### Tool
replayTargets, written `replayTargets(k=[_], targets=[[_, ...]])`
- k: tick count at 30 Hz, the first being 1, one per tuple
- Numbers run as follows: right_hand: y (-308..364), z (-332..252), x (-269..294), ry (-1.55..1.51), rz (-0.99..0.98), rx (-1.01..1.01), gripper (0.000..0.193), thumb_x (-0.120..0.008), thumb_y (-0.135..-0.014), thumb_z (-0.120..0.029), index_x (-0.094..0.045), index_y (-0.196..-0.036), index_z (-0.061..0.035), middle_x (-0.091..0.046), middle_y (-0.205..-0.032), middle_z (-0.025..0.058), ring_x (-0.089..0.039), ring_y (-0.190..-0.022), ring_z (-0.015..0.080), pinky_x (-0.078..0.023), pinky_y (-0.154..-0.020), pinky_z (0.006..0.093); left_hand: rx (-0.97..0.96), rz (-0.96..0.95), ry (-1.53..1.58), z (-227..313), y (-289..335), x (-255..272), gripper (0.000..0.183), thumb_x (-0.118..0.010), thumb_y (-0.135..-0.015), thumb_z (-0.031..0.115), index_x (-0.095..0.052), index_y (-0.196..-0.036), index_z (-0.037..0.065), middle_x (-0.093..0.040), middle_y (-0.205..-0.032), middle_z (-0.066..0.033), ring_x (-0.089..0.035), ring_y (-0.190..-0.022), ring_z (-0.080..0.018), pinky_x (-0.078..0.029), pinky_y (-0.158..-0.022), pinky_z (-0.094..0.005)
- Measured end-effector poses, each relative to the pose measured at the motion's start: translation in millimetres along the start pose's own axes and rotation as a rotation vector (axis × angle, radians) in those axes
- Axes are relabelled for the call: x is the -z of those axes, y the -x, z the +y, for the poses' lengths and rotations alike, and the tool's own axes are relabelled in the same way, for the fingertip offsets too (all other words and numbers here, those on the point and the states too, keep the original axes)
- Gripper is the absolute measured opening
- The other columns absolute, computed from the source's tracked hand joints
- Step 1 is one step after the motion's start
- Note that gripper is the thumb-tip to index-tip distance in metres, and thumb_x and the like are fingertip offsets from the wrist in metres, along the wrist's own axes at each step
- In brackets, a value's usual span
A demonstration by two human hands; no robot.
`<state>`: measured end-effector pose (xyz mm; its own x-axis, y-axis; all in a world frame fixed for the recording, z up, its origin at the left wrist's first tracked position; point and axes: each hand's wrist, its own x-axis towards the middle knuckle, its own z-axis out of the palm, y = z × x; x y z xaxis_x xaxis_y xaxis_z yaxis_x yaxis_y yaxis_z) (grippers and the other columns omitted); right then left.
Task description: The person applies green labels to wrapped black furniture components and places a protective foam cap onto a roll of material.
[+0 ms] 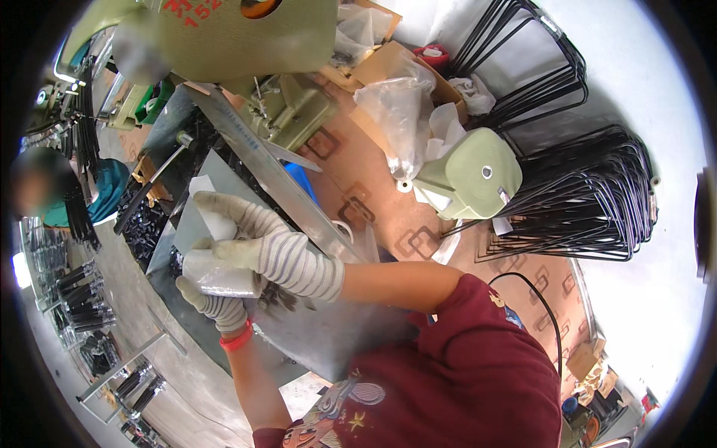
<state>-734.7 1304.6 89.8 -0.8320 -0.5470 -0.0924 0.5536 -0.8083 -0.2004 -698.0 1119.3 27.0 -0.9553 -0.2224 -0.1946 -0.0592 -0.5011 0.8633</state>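
Both of my hands wear white knit gloves with grey stripes. Between them is a roll of clear, whitish plastic film (221, 275), tilted over the metal worktable (299, 328). My left hand (213, 305) grips it from the near side, and a red band circles that wrist. My right hand (261, 237) lies on its upper side, the thumb and fingers curled about it. A pale flap of film or sheet (215, 225) shows by the right fingers; whether it belongs to the roll I cannot tell. Glove fabric hides part of the roll.
A hammer (160, 175) lies across small black parts (146, 228) left of the table. Green machine housing (246, 45) looms ahead. Right are a green machine cover (478, 175), black bent rods (582, 198) and a cardboard box with plastic bags (399, 112). Another person (56, 187) is far left.
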Motion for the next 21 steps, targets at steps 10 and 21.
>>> replayTargets(k=[10, 21], targets=[[26, -6, 21, 0.145, -0.036, 0.186, 0.051, -0.058, -0.075, 0.001, -0.045, -0.125, -0.0033, -0.058, -0.106, 0.0083, -0.058, -0.090, 0.0144, -0.049, -0.078, 0.0266, -0.024, -0.069, -0.038, 1, -5, 14, 0.076, -0.046, -0.077, 0.062, -0.046, -0.115, -0.003, -0.052, -0.111, -0.0151, -0.051, -0.103, -0.0274, -0.040, -0.092, -0.0418], [127, -11, 24, 0.324, -0.026, 0.324, 0.053, -0.057, -0.076, -0.005, -0.043, -0.126, -0.0040, -0.047, -0.125, 0.0089, -0.051, -0.105, 0.0182, -0.048, -0.086, 0.0351, 0.080, 0.146, 0.565, -6, 92, -17, 0.055, -0.062, -0.072, 0.050, -0.054, -0.100, 0.003, -0.060, -0.093, -0.0149, -0.059, -0.082, -0.0294, -0.051, -0.076, -0.0447]])
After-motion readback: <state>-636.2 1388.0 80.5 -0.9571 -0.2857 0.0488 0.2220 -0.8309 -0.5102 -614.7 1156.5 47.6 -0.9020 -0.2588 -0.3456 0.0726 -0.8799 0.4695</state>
